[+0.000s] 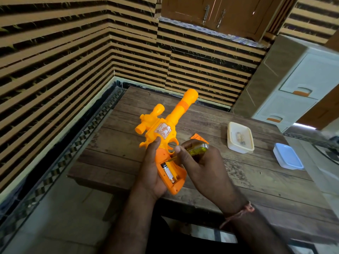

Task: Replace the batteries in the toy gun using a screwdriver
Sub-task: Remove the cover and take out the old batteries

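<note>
Head view: left hand (152, 173) cradles the toy gun (165, 136) by its grip above the wooden table (256, 180), fingers wrapped round it, battery compartment open with batteries (169, 174) showing. Right hand (200, 162) clenches the screwdriver (194, 150), tip angled into the compartment. Gun looks light, hollow, rigid plastic, likely slick; the grip seems the soundest hold, barrel (180, 109) left free.
</note>
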{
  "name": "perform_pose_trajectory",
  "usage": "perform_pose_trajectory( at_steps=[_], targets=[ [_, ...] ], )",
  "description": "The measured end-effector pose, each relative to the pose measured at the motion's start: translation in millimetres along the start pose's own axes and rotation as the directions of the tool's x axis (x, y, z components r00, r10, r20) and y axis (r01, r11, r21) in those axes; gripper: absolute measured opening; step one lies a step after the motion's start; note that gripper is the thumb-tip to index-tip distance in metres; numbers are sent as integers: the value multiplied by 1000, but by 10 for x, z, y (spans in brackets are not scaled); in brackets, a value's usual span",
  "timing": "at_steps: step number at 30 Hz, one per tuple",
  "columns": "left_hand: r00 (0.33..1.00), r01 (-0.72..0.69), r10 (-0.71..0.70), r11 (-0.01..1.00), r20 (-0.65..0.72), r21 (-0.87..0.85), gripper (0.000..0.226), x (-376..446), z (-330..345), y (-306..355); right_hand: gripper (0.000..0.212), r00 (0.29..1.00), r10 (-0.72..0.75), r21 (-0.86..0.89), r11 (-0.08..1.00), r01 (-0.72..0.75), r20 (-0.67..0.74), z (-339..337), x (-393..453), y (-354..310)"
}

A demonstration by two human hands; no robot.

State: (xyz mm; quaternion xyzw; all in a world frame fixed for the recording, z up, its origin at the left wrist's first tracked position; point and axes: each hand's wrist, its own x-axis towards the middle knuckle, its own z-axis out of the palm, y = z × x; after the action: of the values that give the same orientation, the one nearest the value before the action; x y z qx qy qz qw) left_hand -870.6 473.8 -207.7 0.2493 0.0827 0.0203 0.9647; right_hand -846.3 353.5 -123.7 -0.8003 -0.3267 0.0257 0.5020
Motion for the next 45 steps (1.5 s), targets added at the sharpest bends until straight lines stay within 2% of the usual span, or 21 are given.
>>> perform_pose_trajectory(
  at_steps=[3,6,9,12,18,27,30,32,36,40,45],
  targets=[
    [999,-51,51,999,11,-1,64,-21,33,4,38,996,-30,-134,990,40,81,-15,104,24],
    [997,-74,74,997,13,1,69,-30,43,19,37,993,-43,-100,994,54,111,-6,111,8],
    [998,-61,60,998,32,5,68,-33,42,39,38,998,-29,3,1000,28,64,7,71,-21],
    [998,-40,39,999,41,28,72,-50,57,45,27,1000,-13,72,997,12,25,16,56,-42],
    [999,-29,28,999,34,31,76,-32,28,36,11,999,-25,98,995,21,41,1,41,-35],
    [999,11,-12,1000,48,16,82,-31,11,39,15,999,9,59,998,-11,44,-4,-19,12],
    [1000,3,-3,1000,1,20,77,-68,50,57,13,999,-3,54,999,1,52,-12,-15,13],
    [1000,-4,3,1000,28,16,73,-80,79,47,13,998,-11,41,999,9,63,-1,-9,11],
    [999,-42,40,998,37,49,64,-67,104,20,18,993,-5,-31,999,9,118,4,62,6],
    [998,-70,70,998,2,9,53,-51,79,-14,44,988,-43,-131,989,63,146,-4,228,-24],
    [996,-58,59,998,-68,18,65,22,42,-36,49,991,-62,-94,993,74,121,-26,350,-99]
  ],
)
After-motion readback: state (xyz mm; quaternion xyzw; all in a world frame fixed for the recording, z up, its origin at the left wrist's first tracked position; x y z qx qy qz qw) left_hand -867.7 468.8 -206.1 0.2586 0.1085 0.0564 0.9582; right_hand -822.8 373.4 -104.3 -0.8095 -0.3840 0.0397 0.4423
